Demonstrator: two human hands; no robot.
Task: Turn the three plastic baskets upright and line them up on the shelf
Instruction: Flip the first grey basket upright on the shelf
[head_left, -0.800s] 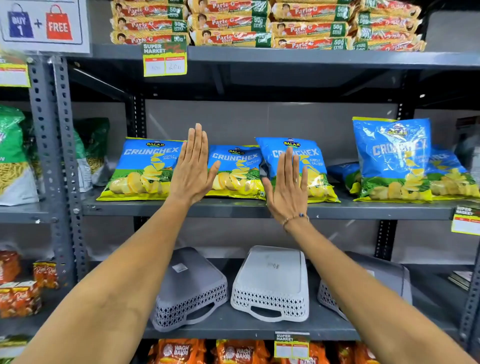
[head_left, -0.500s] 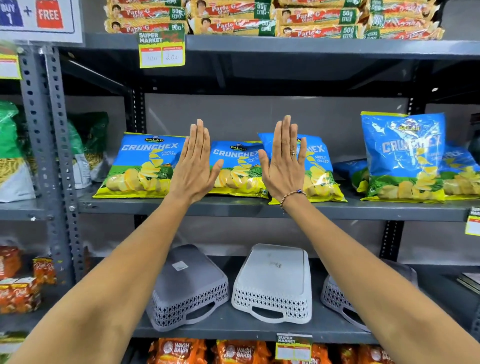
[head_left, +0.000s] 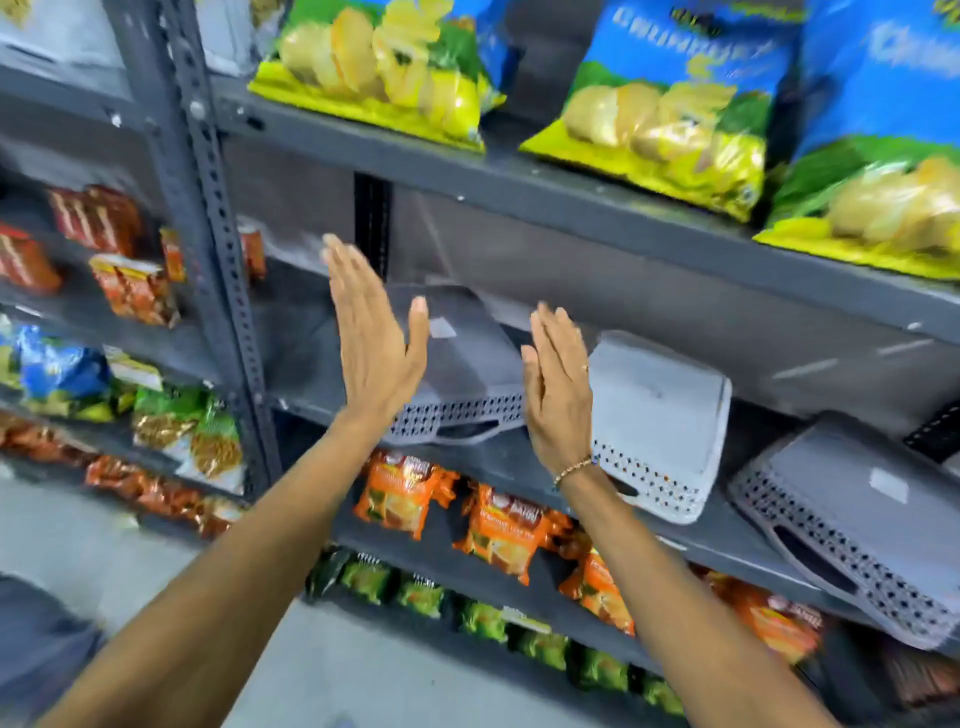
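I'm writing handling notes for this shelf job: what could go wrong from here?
Both hands are open; the left hand and right hand flank the dark grey basket. Flipping it might knock the neighbouring light grey basket. The right-hand basket seems to overhang the shelf edge, so a nudge could tip it off.

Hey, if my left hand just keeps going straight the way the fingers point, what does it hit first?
Probably the dark grey basket, which lies upside down on the shelf just beyond the open left hand. The fingers point up and inward over it, so they may pass above it and reach the back wall; depth is unclear.
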